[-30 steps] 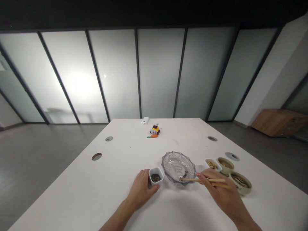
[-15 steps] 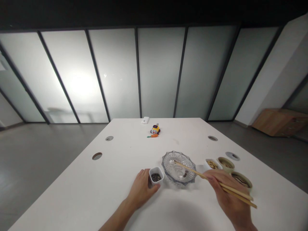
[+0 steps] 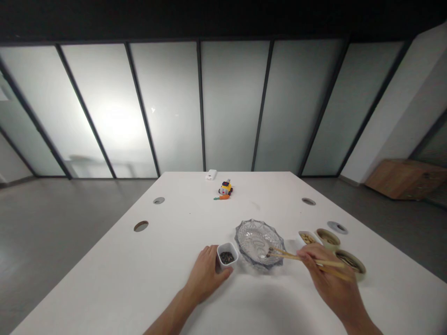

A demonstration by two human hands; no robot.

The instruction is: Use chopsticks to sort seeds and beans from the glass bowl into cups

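Note:
A cut-glass bowl (image 3: 249, 235) sits on the white table (image 3: 209, 218) in front of me, with a few small dark bits near its right side. My right hand (image 3: 330, 284) holds a pair of wooden chopsticks (image 3: 296, 257), their tips down inside the bowl at those bits. My left hand (image 3: 206, 274) rests on the table, fingers curled against a small white square cup (image 3: 226, 256) filled with dark seeds, just left of the bowl.
Right of the bowl stand a white cup of pale nuts (image 3: 308, 238) and two beige dishes (image 3: 328, 237) (image 3: 351, 261). At the far end lie a yellow toy (image 3: 225, 187), an orange carrot toy (image 3: 222, 197) and a white box (image 3: 210, 175). Cable holes (image 3: 140, 226) dot the tabletop.
The chopsticks lifted and swung up across the bowl, then came back down; their tips now sit at the dark bits in the bowl's right side. The left hand has stayed put.

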